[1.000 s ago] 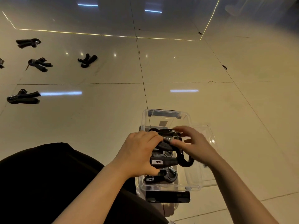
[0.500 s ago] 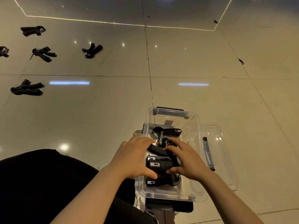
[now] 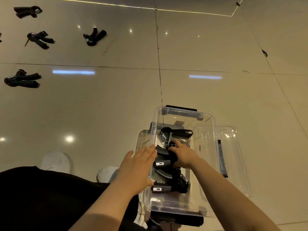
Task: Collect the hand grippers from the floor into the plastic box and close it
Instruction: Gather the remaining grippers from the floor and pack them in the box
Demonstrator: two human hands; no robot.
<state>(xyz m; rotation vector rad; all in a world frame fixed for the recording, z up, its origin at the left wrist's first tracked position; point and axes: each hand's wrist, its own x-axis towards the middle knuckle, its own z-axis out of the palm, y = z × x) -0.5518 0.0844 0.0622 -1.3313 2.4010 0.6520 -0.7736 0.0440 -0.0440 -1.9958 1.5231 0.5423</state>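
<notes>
Hand grippers (image 3: 173,164) fill the plastic box (image 3: 206,147); right hand (image 3: 183,155) grips one inside, left hand (image 3: 138,169) flat at its rim.

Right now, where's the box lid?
Head view: the clear lid lies flat on the floor against the right side of the plastic box, beside the right hand.

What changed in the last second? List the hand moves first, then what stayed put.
The left hand let go of the gripper and drew back over the box wall, fingers now straight. The right hand lowered that gripper from above the rim down onto the pile inside and still grips it. The box, the lid beside it and the four grippers on the floor stayed put.
</notes>
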